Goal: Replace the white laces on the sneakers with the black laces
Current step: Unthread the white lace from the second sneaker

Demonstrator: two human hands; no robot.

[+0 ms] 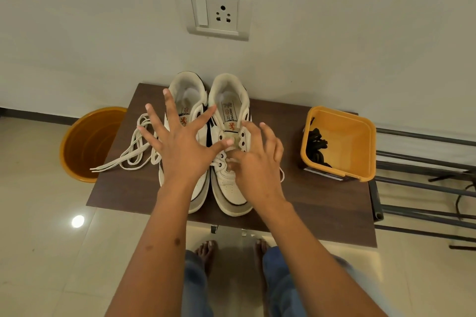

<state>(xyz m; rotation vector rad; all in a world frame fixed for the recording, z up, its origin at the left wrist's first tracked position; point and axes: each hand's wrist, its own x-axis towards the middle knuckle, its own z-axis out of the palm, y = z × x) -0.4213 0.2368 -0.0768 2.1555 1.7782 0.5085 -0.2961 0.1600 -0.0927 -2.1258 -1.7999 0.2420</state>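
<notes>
White lace (134, 147) from your left-of-frame sneaker (180, 121) lies discarded beside it; your left hand (180, 147) is spread steadying, your right hand (255, 159) pinches the centre sneaker's (231, 188) remaining lace; black laces (317, 147) wait in the yellow tub (360, 141).

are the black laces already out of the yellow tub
No, the black laces lie bunched inside the yellow tub at the table's right end, and neither hand touches them.

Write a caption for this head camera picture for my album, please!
Left hand spread over the sneakers, right hand working out a white lace.
</notes>
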